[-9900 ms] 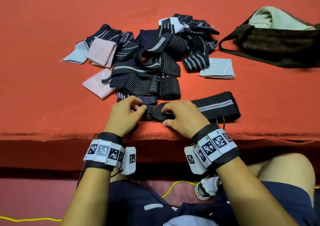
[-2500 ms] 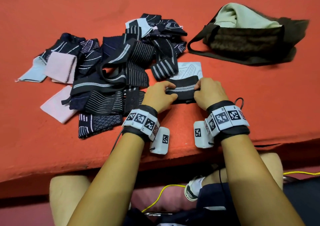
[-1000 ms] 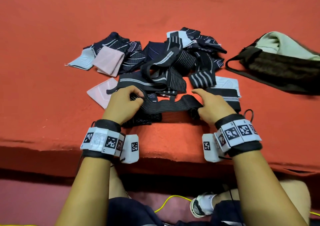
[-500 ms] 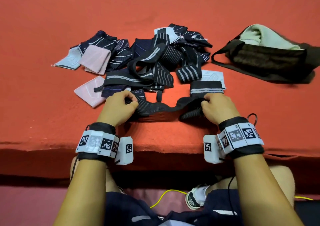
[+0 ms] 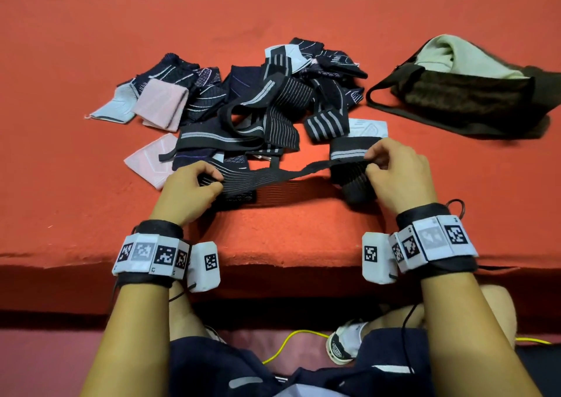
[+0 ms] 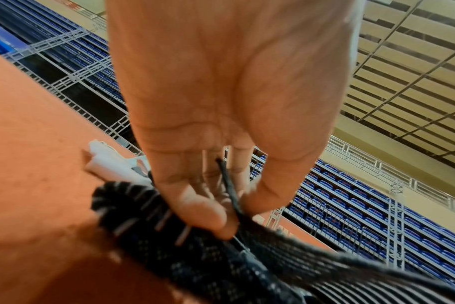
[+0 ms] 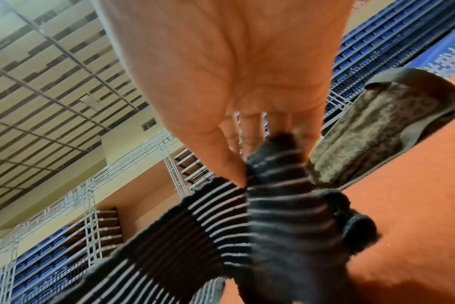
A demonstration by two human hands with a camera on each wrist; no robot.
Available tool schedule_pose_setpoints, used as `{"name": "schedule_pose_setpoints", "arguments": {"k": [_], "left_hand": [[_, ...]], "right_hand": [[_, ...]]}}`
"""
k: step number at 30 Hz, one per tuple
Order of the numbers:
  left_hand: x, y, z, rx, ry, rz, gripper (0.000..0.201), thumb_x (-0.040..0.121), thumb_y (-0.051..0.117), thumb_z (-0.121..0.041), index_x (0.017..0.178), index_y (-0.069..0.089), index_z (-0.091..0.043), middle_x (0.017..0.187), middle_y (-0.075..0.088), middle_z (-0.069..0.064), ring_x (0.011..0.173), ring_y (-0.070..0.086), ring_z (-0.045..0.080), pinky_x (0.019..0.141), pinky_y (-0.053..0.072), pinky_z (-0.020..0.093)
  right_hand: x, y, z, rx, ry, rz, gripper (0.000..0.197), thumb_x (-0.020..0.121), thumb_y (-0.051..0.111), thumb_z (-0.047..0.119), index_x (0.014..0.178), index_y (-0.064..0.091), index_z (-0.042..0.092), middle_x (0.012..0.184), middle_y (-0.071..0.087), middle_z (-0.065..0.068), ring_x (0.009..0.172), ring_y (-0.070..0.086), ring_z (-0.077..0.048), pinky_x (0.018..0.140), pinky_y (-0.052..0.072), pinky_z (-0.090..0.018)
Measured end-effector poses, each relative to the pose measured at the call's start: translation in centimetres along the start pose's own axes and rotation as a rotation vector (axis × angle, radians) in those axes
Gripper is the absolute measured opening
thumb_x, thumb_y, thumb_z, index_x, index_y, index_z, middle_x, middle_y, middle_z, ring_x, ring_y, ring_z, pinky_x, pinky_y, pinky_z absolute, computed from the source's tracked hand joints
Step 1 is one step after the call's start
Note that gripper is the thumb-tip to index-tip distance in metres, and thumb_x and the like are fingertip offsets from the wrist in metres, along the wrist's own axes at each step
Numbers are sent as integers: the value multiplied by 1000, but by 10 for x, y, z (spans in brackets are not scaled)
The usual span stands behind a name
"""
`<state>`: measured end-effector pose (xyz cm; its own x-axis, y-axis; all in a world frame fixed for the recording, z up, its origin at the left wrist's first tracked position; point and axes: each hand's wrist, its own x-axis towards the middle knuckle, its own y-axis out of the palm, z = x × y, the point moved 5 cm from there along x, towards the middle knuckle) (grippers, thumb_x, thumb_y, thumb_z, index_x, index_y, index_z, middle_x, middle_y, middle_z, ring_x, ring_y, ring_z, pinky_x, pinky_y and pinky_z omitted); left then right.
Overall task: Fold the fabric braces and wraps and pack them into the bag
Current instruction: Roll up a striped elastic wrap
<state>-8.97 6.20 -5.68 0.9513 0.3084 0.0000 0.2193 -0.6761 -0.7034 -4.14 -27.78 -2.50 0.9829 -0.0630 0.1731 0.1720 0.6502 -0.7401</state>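
A black elastic wrap with thin pale stripes [image 5: 273, 176] hangs stretched between my two hands just above the red surface. My left hand [image 5: 194, 184] pinches its left end [image 6: 237, 207] between thumb and fingers. My right hand [image 5: 385, 165] pinches the other end, where the wrap [image 7: 270, 179] bunches and droops. Behind the right hand lies a folded black wrap with a grey stripe [image 5: 349, 150]. The heap of unfolded braces and wraps [image 5: 258, 108] sits further back at the centre. The dark brown bag [image 5: 467, 93] lies open at the far right, pale green cloth showing inside.
Pink sleeves [image 5: 161, 105] and a pale blue one [image 5: 115, 108] lie at the heap's left edge; another pink one [image 5: 148, 159] sits beside my left hand. The red table's front edge [image 5: 273, 260] runs just under my wrists. A yellow cable [image 5: 288, 339] lies on the floor.
Since half a second ago both hands have lifted the striped wrap and pulled it tauter, the right hand moving slightly up and away. The folded grey-striped wrap stays where it was set down.
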Motion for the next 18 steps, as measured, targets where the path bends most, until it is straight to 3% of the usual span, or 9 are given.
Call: {"name": "schedule_pose_setpoints", "arguments": {"k": [4,10,15,18], "left_hand": [[2,6,2,14,36,62,19,80,66,-4,87,67,-22,87,71,1,64,61,15,73,58,36],[3,7,6,-64,12,48,32,81,66,1,103,64,-22,84,66,-7,68,61,12,72,57,35],[5,-2,18,-49,0,-25,35,81,65,-2,109,63,-24,93,67,-3,72,61,14,65,49,25],[5,-4,23,-48,-8,-38,35,81,65,-5,109,63,-25,103,68,1,82,62,18,73,48,28]], "right_hand": [[-2,6,12,-14,-117,48,28,73,57,-3,84,68,20,82,65,4,81,56,-17,73,37,-21],[-8,39,9,-203,-81,429,30,76,56,-1,80,67,26,80,65,6,84,63,-21,76,52,-31],[-8,36,4,-247,-13,389,31,79,55,0,86,65,28,86,62,7,95,60,-25,85,51,-35],[-9,36,2,-249,17,377,33,78,52,2,85,62,33,103,65,1,105,59,-28,95,50,-44]]}}
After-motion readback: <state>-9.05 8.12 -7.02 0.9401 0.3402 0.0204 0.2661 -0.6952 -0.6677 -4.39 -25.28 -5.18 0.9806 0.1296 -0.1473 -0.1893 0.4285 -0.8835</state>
